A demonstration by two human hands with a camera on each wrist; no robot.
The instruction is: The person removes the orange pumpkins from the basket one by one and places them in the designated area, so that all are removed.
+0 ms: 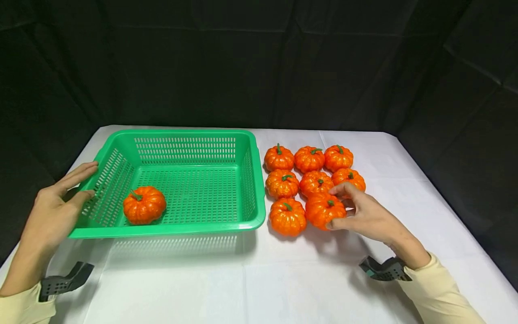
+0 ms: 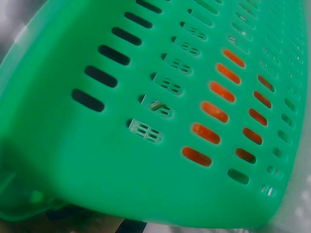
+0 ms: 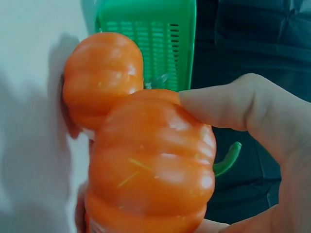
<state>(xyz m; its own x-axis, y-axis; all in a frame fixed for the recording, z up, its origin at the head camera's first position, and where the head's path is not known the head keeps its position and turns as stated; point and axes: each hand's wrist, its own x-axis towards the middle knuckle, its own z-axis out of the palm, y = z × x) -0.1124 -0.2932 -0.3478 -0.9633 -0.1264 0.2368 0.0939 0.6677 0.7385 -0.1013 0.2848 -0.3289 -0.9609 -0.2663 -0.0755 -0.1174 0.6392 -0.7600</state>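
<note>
My right hand point(image 1: 366, 218) grips a small orange pumpkin point(image 1: 325, 210) with a short green stem, thumb on its near side and fingers at the far side. This pumpkin point(image 3: 155, 165) fills the middle of the right wrist view, with a second pumpkin point(image 3: 103, 77) close behind it. At the left end of a green plastic basket point(image 1: 186, 228), my left hand point(image 1: 54, 211) touches the rim with its fingers fairly straight and the thumb apart. One pumpkin point(image 1: 144, 206) lies inside the basket near its front left; orange shows through the slotted wall point(image 2: 170, 194) in the left wrist view.
Right of the basket, several more pumpkins point(image 1: 287, 217) stand close together in rows on the white tablecloth point(image 1: 275, 288). Black cloth point(image 1: 259, 67) hangs behind the table and along its sides. Each wrist wears a dark camera mount point(image 1: 384, 269).
</note>
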